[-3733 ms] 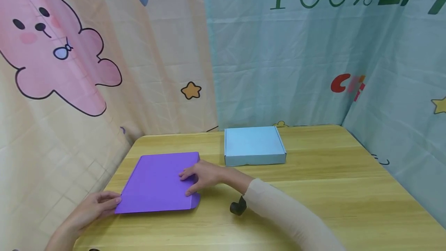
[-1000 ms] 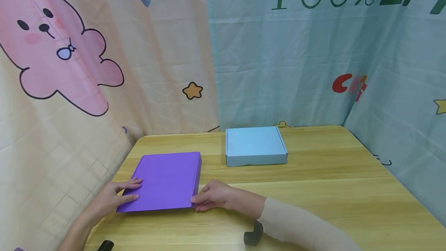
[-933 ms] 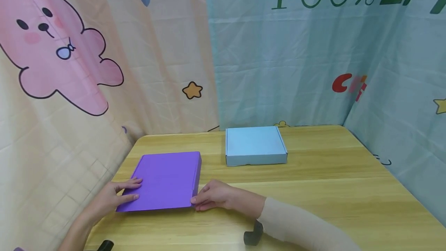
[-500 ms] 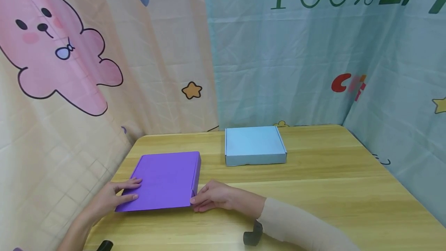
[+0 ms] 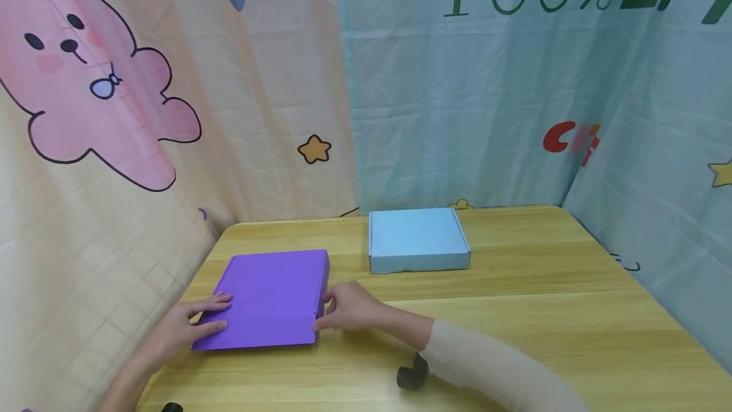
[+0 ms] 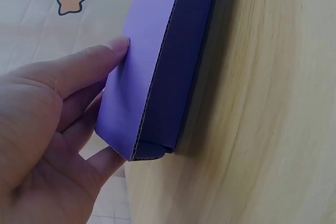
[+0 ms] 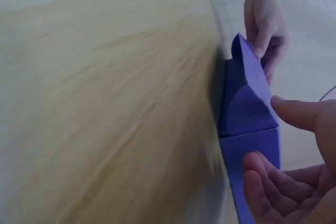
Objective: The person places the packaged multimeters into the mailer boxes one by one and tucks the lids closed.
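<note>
A flat purple cardboard box (image 5: 274, 294) lies at the left of the table, its lid lowered and the lid's front flap reaching toward the person. My left hand (image 5: 177, 329) rests over its left edge, with thumb and forefinger spread on the lid; the other fingers are mostly hidden in the head view. At the right side is my right hand (image 5: 351, 307), thumb at the lid's front right corner and fingers loosely bent beside the side wall. The right wrist view shows a side tab (image 7: 247, 111) at that corner, with a gap between thumb and fingers.
A closed light blue box (image 5: 420, 240) stands toward the back of the wooden table (image 5: 543, 310). A dark device (image 5: 413, 374) sits by the right wrist, and part of another dark piece (image 5: 171, 407) shows at the lower left. Printed curtains (image 5: 274, 81) enclose the table.
My right hand went from the lid's top to the front right corner, pinched there, then loosened and slid slightly back. My left hand shifted from the front left corner onto the lid.
</note>
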Action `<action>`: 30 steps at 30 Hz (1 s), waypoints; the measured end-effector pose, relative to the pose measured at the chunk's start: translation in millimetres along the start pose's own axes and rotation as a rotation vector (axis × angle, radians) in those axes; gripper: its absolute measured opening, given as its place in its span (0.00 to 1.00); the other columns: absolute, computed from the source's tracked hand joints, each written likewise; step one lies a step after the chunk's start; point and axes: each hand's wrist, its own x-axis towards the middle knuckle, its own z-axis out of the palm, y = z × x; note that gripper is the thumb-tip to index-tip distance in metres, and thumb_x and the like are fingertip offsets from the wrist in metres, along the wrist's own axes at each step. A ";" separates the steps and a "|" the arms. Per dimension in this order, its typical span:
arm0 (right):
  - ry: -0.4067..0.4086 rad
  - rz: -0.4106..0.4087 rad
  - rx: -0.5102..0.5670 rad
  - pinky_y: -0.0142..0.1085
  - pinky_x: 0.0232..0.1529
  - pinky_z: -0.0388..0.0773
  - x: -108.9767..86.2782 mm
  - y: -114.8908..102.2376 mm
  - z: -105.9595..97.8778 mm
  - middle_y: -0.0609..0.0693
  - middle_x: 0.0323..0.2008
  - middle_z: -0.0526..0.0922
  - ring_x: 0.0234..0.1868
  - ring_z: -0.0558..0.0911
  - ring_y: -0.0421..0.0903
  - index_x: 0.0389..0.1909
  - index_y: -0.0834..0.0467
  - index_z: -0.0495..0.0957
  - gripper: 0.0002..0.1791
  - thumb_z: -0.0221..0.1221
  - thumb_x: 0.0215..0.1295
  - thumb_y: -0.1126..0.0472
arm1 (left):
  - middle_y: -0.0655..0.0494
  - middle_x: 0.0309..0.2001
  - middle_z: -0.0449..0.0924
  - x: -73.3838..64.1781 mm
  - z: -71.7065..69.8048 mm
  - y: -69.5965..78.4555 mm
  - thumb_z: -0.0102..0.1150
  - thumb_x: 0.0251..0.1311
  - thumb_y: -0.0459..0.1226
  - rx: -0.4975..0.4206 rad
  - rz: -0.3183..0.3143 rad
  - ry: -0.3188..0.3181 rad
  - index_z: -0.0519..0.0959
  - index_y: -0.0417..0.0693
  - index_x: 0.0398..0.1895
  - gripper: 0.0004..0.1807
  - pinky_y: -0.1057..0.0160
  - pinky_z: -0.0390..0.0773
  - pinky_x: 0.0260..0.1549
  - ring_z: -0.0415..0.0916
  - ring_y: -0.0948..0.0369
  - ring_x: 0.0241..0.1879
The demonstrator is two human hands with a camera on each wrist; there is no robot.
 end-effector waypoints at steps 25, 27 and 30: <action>-0.177 -0.513 -0.542 0.29 0.73 0.57 40.7 -3.8 -14.4 0.50 0.74 0.69 0.75 0.64 0.43 0.73 0.57 0.73 0.45 0.70 0.62 0.36 | 0.61 0.75 0.66 -5.5 -11.6 -18.7 0.72 0.57 0.26 -0.196 0.169 -0.130 0.71 0.25 0.68 0.35 0.83 0.56 0.62 0.54 0.81 0.71; -0.184 -0.512 -0.549 0.29 0.73 0.56 41.1 -3.6 -14.6 0.50 0.73 0.69 0.74 0.64 0.43 0.73 0.57 0.73 0.44 0.70 0.62 0.36 | 0.62 0.75 0.66 -5.4 -10.3 -20.6 0.72 0.56 0.26 -0.197 0.159 -0.123 0.71 0.25 0.67 0.35 0.83 0.57 0.61 0.54 0.81 0.71; -0.202 -0.509 -0.564 0.29 0.73 0.56 40.9 -3.8 -14.9 0.50 0.74 0.69 0.74 0.64 0.42 0.73 0.56 0.72 0.43 0.70 0.62 0.37 | 0.65 0.73 0.67 -5.7 -7.0 -23.6 0.74 0.53 0.25 -0.186 0.156 -0.090 0.73 0.24 0.66 0.35 0.82 0.60 0.60 0.55 0.82 0.70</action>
